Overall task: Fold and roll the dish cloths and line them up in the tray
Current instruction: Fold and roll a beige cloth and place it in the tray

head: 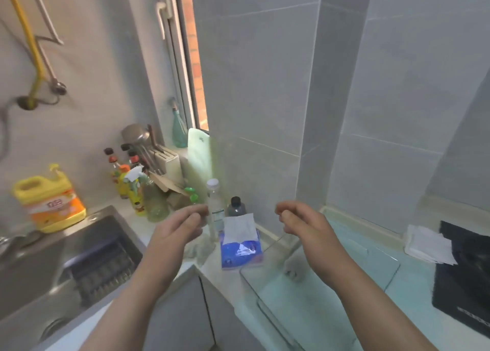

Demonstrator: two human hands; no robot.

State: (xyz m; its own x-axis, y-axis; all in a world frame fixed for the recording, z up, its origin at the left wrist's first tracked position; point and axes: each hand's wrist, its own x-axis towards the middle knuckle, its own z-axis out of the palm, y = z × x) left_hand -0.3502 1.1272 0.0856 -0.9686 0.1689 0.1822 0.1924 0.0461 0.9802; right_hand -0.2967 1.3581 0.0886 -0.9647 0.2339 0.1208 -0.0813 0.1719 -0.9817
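Left hand (175, 231) and right hand (305, 226) hover above counter (209, 268), fingertips drawn together, contents unclear; no rolled cloths visible, task seemingly barely begun.

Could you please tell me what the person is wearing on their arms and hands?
Nothing visible. The left hand and right hand have no gloves, the forearms are bare with no sleeves in view, and no watch, ring or bracelet shows, though the picture is blurred.

Grey tiled walls (265, 72), a narrow window (195, 59), steel sink (39, 266) at left.
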